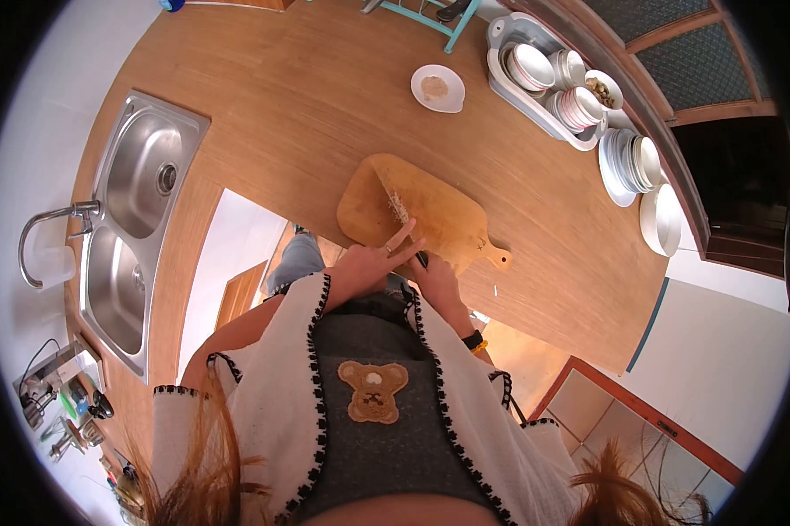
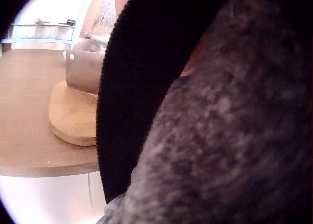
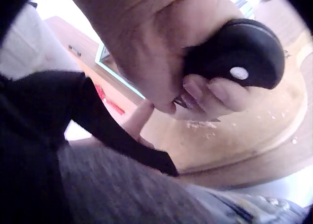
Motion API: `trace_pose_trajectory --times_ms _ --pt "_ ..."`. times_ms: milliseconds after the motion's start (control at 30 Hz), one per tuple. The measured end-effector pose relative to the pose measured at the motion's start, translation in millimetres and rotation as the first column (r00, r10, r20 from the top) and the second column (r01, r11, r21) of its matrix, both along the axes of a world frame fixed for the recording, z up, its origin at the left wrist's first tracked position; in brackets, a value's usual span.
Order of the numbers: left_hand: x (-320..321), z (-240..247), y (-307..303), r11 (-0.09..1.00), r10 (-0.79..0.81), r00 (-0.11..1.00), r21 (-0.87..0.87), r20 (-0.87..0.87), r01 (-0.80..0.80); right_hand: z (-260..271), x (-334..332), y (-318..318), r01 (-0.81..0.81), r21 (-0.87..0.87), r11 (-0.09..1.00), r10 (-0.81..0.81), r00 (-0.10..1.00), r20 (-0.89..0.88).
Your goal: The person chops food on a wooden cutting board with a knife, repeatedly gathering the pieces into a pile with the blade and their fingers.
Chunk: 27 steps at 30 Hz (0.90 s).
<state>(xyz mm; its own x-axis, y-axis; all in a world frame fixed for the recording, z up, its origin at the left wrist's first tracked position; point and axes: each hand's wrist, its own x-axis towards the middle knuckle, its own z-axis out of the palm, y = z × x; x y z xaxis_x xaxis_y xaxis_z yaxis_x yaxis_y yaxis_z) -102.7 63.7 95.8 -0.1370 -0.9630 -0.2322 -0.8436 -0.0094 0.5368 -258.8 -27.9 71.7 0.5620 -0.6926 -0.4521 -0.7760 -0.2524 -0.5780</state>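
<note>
My right hand (image 1: 439, 285) grips the black handle (image 3: 261, 55) of a cleaver, fingers curled round it. Its wide blade (image 2: 80, 71) stands on edge on the wooden cutting board (image 1: 448, 206). Finely chopped pale bits (image 1: 398, 207) lie along the blade, and crumbs (image 3: 200, 124) are scattered on the board in the right wrist view. My left hand (image 1: 360, 266) has two fingers stretched out and spread, one fingertip right at the blade near the bits, the other close to the right hand. Dark cloth hides the left hand in the left wrist view.
Behind the board sits a white dish (image 1: 455, 98) with light brown crumbs. Stacked bowls fill a grey rack (image 1: 500, 74) at the back right, beside plates (image 1: 619, 180). A double steel sink (image 1: 149, 219) is on the left. A small white piece (image 1: 495, 290) lies near the counter's edge.
</note>
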Motion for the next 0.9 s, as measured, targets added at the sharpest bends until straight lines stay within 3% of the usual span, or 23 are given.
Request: trace_pose_trajectory --times_ms 67,167,233,367,500,567,667,800,900 --pt "4 8 -3 0.998 -0.001 0.997 0.067 -0.079 0.006 1 2 -7 -0.034 -0.034 0.999 0.033 0.998 -0.046" --pt "6 2 -3 0.999 -0.008 0.993 0.036 -0.122 0.013 -2 4 -9 -0.053 0.025 0.998 0.054 0.997 -0.048" --pt "7 -2 -4 1.0 -0.018 0.991 0.018 -0.132 0.02 -5 5 -5 0.003 -0.032 0.999 -0.004 0.999 -0.045" --pt "10 11 -8 0.995 -0.012 0.993 0.096 -0.119 0.023 1 10 -16 -0.043 -0.011 0.999 0.043 0.997 -0.069" --pt "7 0 -11 0.998 -0.026 0.987 0.055 -0.158 0.035 -3 7 -21 -0.044 0.005 0.999 0.044 0.998 -0.046" --pt "10 3 -11 1.0 -0.002 0.983 -0.008 -0.186 0.0 4 11 -28 -0.052 0.004 0.999 0.053 0.997 -0.052" --pt "8 8 -16 0.996 0.067 0.978 0.067 -0.197 -0.055 2 11 -32 -0.098 0.018 0.995 0.099 0.988 -0.122" --pt "4 2 -17 0.996 0.041 0.987 0.086 -0.157 -0.028 3 14 -40 -0.105 -0.043 0.994 0.096 0.978 -0.183" --pt "-2 -2 -14 0.992 0.12 0.993 -0.035 -0.01 -0.12 5 22 -48 -0.121 -0.021 0.992 0.115 0.973 -0.201"
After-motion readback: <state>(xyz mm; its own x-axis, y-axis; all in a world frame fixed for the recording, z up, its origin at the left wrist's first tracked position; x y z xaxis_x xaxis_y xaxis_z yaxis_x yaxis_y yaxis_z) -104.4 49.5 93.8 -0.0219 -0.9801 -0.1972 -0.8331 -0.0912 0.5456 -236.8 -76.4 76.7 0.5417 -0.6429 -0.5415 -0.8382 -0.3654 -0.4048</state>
